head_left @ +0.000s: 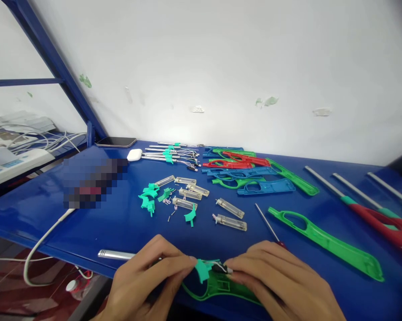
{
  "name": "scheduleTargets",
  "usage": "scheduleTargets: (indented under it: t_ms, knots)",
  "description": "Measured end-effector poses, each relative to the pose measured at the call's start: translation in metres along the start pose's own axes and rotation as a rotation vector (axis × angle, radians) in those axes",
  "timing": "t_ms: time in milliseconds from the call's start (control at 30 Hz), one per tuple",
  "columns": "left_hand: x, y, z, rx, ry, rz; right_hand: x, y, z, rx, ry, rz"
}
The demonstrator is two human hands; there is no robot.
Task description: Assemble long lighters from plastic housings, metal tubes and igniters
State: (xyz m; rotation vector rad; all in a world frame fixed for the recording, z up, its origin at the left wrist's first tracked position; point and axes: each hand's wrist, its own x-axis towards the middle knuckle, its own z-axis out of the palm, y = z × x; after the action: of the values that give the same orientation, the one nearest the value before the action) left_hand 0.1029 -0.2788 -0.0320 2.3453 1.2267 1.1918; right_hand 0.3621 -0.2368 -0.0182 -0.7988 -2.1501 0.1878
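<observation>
At the front edge, my left hand (150, 278) is closed in a pinch at a teal trigger (203, 270). A silver metal tube (115, 254) sticks out to the left from under this hand. My right hand (281, 281) pinches a small black igniter (218, 268) with thin wires, just right of the trigger. Below both hands lies a green lighter casing half (221, 285), partly covered by the fingers. Beyond them are loose teal triggers (149, 191) and several clear fuel tanks (230, 222). A thin screwdriver (267, 223) lies behind my right hand.
Another green casing half (331, 245) lies at the right, near red lighters (371, 218) with metal tubes. Mixed casing halves (267, 186) and wired tubes (167, 157) are piled at the back. A phone (116, 141), a white case (134, 155) and a pixelated object (93, 183) with a cable are leftward.
</observation>
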Motion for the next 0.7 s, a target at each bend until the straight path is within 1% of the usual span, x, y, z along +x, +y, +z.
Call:
scheduleTargets:
  t_ms: [233,433,700]
  knots:
    - [0.001,-0.002,-0.001,0.006,-0.004,0.020,0.002,0.003,-0.004,0.027,-0.065,-0.024]
    - [0.008,-0.003,0.001,0.044,0.033,0.092,0.001,0.002,-0.002,0.034,-0.049,0.031]
    - [0.014,0.003,0.002,0.089,0.037,0.119,0.001,0.002,0.001,0.078,-0.068,0.057]
